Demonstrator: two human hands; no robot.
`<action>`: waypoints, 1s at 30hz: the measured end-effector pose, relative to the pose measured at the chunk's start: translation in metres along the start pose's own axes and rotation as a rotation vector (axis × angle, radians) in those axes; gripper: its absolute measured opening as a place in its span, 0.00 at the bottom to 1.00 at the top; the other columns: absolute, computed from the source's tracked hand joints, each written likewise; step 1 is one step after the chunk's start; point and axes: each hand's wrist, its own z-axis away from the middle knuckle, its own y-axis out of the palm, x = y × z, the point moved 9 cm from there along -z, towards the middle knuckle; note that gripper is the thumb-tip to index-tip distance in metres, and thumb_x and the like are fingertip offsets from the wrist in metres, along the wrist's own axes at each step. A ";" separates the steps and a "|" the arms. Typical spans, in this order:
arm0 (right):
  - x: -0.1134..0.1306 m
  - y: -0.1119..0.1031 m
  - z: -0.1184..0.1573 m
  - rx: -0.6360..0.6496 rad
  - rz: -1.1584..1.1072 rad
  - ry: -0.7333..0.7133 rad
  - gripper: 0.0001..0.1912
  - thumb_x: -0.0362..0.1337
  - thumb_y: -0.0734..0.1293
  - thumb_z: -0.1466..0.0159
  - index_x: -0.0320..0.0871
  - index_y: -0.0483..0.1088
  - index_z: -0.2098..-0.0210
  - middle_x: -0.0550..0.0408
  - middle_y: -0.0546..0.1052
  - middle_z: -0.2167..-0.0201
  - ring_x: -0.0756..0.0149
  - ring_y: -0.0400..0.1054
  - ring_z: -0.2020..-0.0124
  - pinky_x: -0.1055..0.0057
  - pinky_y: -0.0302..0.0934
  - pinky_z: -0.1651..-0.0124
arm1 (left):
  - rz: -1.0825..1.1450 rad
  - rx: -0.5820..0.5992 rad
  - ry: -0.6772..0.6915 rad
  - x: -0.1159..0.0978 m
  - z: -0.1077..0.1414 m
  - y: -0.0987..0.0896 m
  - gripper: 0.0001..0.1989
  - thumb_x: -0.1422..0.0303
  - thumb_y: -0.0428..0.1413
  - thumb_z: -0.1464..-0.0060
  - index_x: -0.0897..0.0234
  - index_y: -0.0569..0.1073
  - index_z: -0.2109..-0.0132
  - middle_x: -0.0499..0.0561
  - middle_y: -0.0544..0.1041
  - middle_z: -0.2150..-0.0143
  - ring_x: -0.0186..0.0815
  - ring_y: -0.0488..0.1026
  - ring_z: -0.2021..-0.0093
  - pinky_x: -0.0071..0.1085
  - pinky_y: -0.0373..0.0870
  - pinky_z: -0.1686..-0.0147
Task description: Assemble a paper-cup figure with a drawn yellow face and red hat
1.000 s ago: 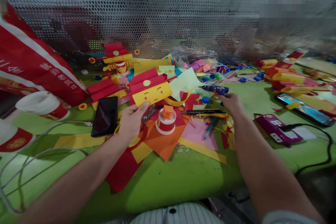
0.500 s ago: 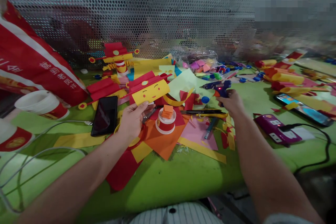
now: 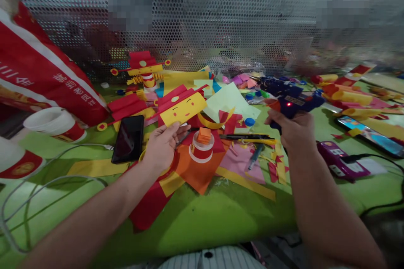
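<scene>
Between the thumb and fingers of my left hand (image 3: pixel 162 145) is the lower edge of a paper figure head (image 3: pixel 183 107), a yellow face with drawn features under a red hat. My right hand (image 3: pixel 296 130) is wrapped round the handle of a dark blue glue gun (image 3: pixel 292 98), whose small red light glows. The gun is raised above the table, its nozzle toward the left. Below and between my hands stands an upside-down red and white paper cup (image 3: pixel 201 149). A folded orange paper piece (image 3: pixel 204 135) sits on top of it.
A finished-looking paper figure (image 3: pixel 145 69) stands at the back. A black phone (image 3: pixel 128 138), white cable (image 3: pixel 78 148) and paper cups (image 3: pixel 57 124) are at left. A purple power strip (image 3: pixel 341 159) and another phone (image 3: pixel 372 134) lie right. Perforated metal (image 3: pixel 202 17) rises behind.
My right hand has lifted the glue gun from the table and brought it up and closer, slightly right. My left hand keeps the paper head in about the same place.
</scene>
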 end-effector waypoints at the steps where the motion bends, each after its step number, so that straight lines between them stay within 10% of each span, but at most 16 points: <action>1: 0.011 0.008 0.009 0.051 0.004 -0.057 0.08 0.42 0.70 0.52 0.44 0.70 0.76 0.61 0.73 0.81 0.73 0.62 0.83 0.73 0.60 0.78 | -0.002 0.005 -0.004 0.000 0.001 0.001 0.10 0.66 0.66 0.65 0.66 0.75 0.76 0.53 0.80 0.71 0.39 0.78 0.64 0.35 0.70 0.56; 11: 0.065 0.071 0.082 0.438 0.254 -0.549 0.13 0.47 0.65 0.41 0.46 0.66 0.61 0.56 0.74 0.73 0.67 0.69 0.75 0.70 0.62 0.74 | 0.018 0.018 -0.026 -0.001 0.011 0.008 0.09 0.65 0.64 0.61 0.65 0.75 0.71 0.52 0.80 0.66 0.38 0.76 0.62 0.36 0.67 0.54; 30: 0.086 0.081 0.093 0.392 0.401 -0.724 0.11 0.44 0.64 0.41 0.48 0.63 0.60 0.57 0.75 0.73 0.68 0.70 0.78 0.73 0.60 0.77 | 0.048 0.020 -0.062 0.001 0.015 0.011 0.07 0.66 0.64 0.61 0.64 0.75 0.75 0.50 0.79 0.72 0.36 0.76 0.66 0.34 0.70 0.57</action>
